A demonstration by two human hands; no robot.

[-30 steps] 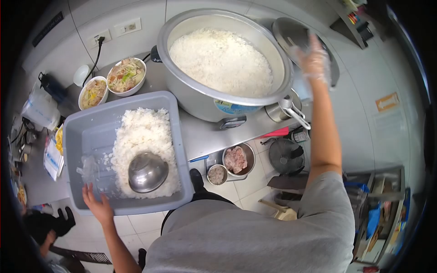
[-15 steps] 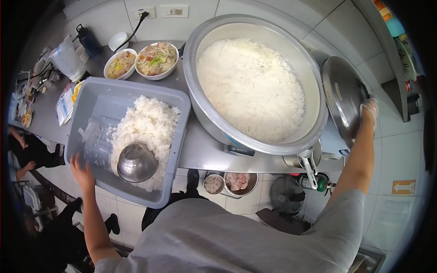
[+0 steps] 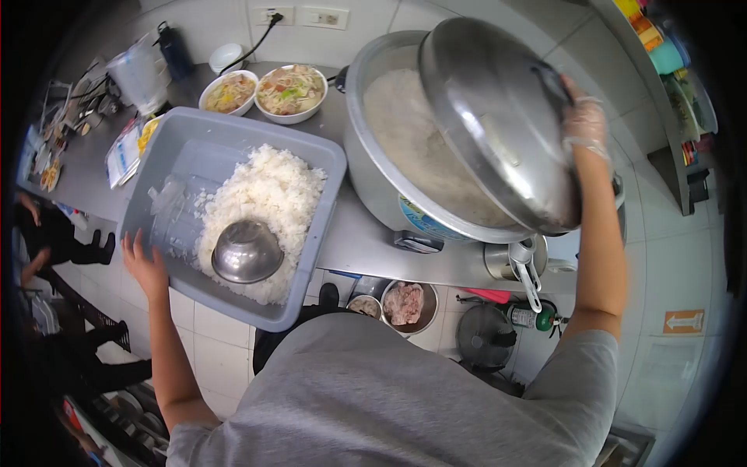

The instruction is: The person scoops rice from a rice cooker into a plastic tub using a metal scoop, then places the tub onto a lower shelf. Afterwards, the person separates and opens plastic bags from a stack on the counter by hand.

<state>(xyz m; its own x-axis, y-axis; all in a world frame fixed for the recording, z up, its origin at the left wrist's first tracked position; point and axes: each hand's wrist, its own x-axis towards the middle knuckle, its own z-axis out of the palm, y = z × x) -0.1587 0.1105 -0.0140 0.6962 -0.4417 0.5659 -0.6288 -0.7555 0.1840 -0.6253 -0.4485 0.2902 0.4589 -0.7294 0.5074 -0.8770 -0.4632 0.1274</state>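
In a clear plastic glove, my right hand (image 3: 585,124) grips the handle of a big metal lid (image 3: 498,117). The lid is tilted over the right part of a large pot (image 3: 359,144), whose rice (image 3: 405,124) still shows on the left. My left hand (image 3: 145,265) has its fingers spread against the outer left side of a grey plastic tub (image 3: 331,167). Inside the tub lie a mound of cooked rice (image 3: 268,187), a metal bowl (image 3: 247,251) resting upside down on it, and a crumpled clear plastic piece (image 3: 167,194).
Two bowls of noodles (image 3: 291,93) stand behind the tub. A small saucepan (image 3: 506,261) sits at the counter's front edge. Below are a pot of raw meat (image 3: 406,307), a fan (image 3: 484,336) and a fire extinguisher (image 3: 537,317). Other people (image 3: 66,233) are at the far left.
My right hand has brought the lid up and leftward from beside the pot to over its opening. My left hand stays at the tub's side. The view has shifted slightly.
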